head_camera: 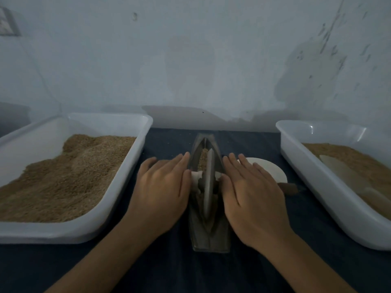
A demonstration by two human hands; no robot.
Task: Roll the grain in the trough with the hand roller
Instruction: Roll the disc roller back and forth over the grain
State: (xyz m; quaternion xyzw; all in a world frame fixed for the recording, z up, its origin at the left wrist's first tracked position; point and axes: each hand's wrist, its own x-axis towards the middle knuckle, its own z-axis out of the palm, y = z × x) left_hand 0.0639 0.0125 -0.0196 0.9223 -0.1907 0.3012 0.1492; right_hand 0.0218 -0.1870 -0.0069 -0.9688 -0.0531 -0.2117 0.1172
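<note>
A narrow boat-shaped metal trough (209, 235) lies lengthwise on the dark cloth in the middle of the view. A grey disc roller (209, 182) stands on edge inside it, with a white axle handle (195, 176) sticking out to each side. Brown grain (203, 158) shows in the far part of the trough. My left hand (163, 187) lies flat, fingers straight, pressing on the left end of the axle. My right hand (251, 191) lies flat the same way on the right end, which it hides.
A white tray (110, 208) heaped with brown grain stands on the left. Another white tray (313, 176) with grain and a pale scoop stands on the right. A white dish (273, 169) and a brown handle (291, 188) lie behind my right hand. A wall rises close behind.
</note>
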